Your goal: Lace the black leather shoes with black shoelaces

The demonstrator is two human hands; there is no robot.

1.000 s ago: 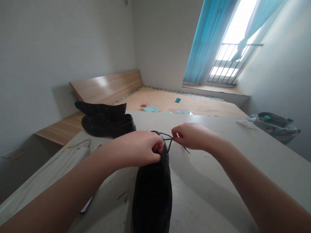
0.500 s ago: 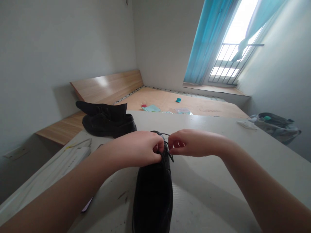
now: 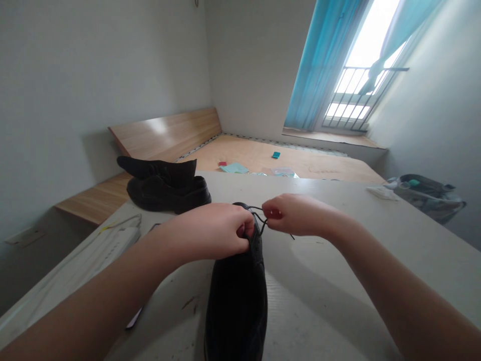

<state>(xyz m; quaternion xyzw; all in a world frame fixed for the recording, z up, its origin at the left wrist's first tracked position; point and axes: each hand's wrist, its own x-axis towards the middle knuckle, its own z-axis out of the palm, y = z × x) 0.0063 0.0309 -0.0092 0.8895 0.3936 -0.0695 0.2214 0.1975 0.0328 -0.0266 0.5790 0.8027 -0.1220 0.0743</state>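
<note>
A black shoe stands on the white table with its opening facing me and its toe pointing away. My left hand is closed at the upper part of the shoe, its thumb and fingers pinched on the edge by the eyelets. My right hand is off to the right of the shoe, fingers closed on a black shoelace. The lace stretches from the eyelets to these fingers, and its loose tip hangs below them. The left fingertips are partly hidden inside the shoe.
Another black shoe, with a dark flap-like piece on top, sits at the table's far left. A white keyboard with a cable lies left. Beyond the white table are a bed and a lined bin.
My right hand has moved right and slightly up, away from the shoe, drawing the lace out with it. The left hand has stayed in place.
</note>
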